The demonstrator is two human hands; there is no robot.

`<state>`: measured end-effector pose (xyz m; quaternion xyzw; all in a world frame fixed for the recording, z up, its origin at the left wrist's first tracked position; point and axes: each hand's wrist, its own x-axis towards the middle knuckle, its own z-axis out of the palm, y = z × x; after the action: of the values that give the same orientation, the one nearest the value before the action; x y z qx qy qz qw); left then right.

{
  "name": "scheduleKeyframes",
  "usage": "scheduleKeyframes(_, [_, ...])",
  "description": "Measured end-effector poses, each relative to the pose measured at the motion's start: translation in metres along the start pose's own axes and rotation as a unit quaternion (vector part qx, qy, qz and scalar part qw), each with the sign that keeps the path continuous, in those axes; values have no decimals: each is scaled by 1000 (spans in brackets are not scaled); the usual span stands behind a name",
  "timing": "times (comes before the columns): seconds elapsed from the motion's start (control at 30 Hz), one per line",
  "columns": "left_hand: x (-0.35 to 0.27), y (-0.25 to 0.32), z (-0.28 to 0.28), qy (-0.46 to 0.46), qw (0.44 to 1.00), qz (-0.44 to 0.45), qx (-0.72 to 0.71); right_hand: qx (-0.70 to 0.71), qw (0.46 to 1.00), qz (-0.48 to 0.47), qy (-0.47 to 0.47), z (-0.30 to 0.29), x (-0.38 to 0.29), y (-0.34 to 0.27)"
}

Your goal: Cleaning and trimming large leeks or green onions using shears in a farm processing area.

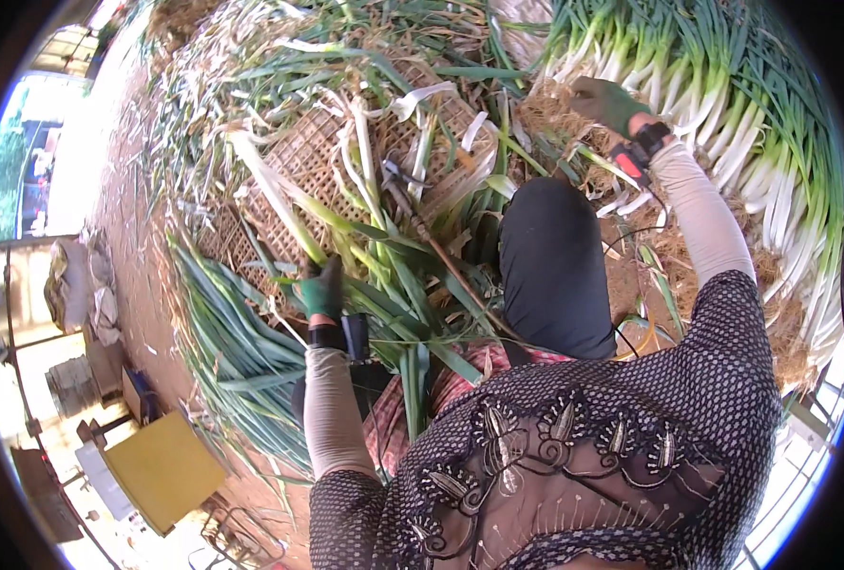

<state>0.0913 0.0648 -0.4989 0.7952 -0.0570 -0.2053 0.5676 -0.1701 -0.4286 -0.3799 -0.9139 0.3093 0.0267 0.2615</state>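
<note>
My left hand [324,286], in a green and black glove, is closed around a thick scallion [269,187]. The scallion's white end points up and away from me, over a woven bamboo tray [315,146]. Several loose scallions [363,157] lie beside it. My right hand [600,103], gloved in green, reaches out to the far right with its fingers curled. It is at the brown roots [547,107] next to a large pile of scallions [707,92]; whether it grips anything is hidden. Between my hands a thin rod with a metal head [397,174] slants towards my lap.
Green scallion leaves [244,342] are heaped at my left. Peeled leaves and scraps [265,85] cover the ground ahead. My bent knee [557,263] rises in the middle. A yellow board [165,470] and sacks [73,285] stand far left. A cable [639,231] hangs near my right forearm.
</note>
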Motion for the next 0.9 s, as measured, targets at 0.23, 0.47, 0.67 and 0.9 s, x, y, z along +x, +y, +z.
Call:
scheduleKeyframes(0.23, [-15, 65, -68, 2, 997, 36, -64, 70, 945, -246, -204, 159, 30, -198])
scheduleKeyframes(0.47, [-73, 112, -128, 39, 987, 33, -153, -87, 984, -129, -88, 280, 60, -245])
scheduleKeyframes(0.67, [-103, 135, -256, 152, 961, 150, -175, -30, 999, -4, -26, 309, 77, -233])
scheduleKeyframes(0.9, [-105, 116, -313, 295, 947, 125, 19, 356, 933, -25, -46, 249, 49, -277])
